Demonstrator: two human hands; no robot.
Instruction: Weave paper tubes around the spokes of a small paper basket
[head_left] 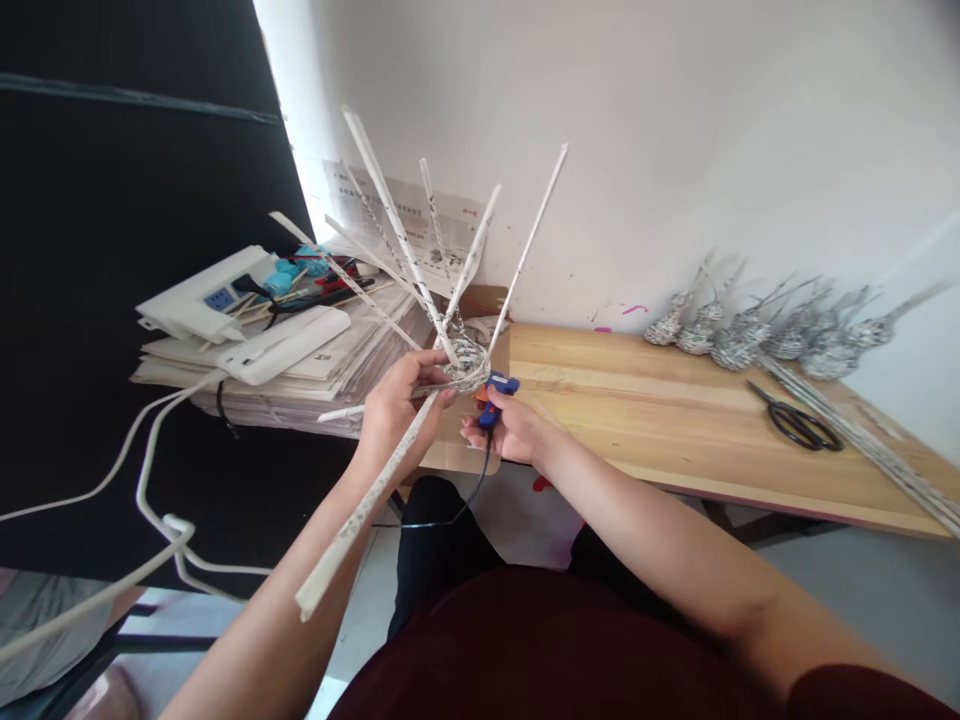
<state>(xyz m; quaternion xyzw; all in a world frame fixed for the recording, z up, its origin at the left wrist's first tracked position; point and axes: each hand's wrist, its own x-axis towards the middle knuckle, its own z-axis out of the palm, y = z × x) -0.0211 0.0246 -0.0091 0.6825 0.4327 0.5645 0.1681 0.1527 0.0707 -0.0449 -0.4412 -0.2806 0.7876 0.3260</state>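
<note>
Paper weave [466, 362], spokes [403, 240] fanning mostly upward, left hand [397, 408] holding it, right hand [517, 425] glue gun [490, 413]

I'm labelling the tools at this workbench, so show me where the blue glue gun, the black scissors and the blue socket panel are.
Blue glue gun [503, 382]: head view, on the upper body.
Black scissors [773, 403]: head view, where blades meet handles.
Blue socket panel [220, 299]: head view, on its face.

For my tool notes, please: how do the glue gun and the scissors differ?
The glue gun is blue with orange parts; the scissors are dark. The right hand holds the glue gun, while the scissors lie on the wooden table. The glue gun has a cord; the scissors have none.
</note>
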